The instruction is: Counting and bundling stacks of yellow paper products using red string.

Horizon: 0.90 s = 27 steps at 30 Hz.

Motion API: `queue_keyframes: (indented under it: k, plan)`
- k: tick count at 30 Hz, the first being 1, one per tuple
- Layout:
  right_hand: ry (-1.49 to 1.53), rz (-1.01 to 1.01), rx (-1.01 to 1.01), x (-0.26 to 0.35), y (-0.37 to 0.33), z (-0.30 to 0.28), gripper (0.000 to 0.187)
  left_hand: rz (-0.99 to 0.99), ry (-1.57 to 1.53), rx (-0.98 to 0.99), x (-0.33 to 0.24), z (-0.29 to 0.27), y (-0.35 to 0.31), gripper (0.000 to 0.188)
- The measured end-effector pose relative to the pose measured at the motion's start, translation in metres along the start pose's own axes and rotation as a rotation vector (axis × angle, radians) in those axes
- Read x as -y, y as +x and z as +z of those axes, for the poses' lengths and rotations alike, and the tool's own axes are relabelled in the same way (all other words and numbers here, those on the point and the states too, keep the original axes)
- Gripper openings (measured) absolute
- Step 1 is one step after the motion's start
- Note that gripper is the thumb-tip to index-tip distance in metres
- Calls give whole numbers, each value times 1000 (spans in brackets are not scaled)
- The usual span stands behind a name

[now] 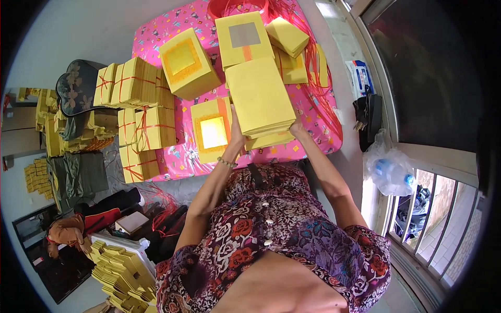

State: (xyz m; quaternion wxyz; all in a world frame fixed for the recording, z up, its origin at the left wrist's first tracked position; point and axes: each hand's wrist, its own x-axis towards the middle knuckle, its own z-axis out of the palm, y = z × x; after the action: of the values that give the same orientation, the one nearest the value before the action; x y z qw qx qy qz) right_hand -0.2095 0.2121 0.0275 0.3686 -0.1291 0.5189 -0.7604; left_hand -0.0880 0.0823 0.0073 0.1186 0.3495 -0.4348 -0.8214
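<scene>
A pink patterned cloth (182, 151) covered the work surface across the upper middle of the frame, and nearly everything on it was yellow paper. Bundles tied with red string (136, 83) stood at the left of the cloth, with more tied bundles (147, 128) below them; a thick block with a gold square (188, 62) sat at upper centre, a sheet with a silver square (244, 36) above and right of it, and a smaller sheet with a bright gold square (213, 133) lay just left of the hands. The stack of yellow paper (259, 99) in hand was at the centre of the frame, lifted at its near edge and tilted up toward the camera. The left hand (236, 136) was pressed against the stack's lower left corner with the fingers curled under it, closed on the paper; a bead bracelet (226, 163) sat at that wrist. The right hand (296, 128) clasped the lower right corner, mostly hidden beneath the sheets, so how far its fingers wrapped could not be told, though it plainly bore the stack. To do this well, the judgement was that both hands should squeeze inward evenly and keep the edges squared, since a few lower sheets already jutted out at the bottom and a loose hold might let the pile fan apart.
</scene>
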Motion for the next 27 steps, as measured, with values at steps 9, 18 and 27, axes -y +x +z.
queue_keyframes:
  k: [9, 18, 27]
  plan:
    - [204, 141, -141, 20, -10, 17, 63, -95, -135, -73, 4, 8, 4, 77]
    - [-106, -28, 28, 2, -8, -5, 65, 88, -304, 162, 14, -17, 27, 69]
    - [-146, -6, 42, 13, -9, 3, 65, -27, -104, -24, 0, 5, 4, 71]
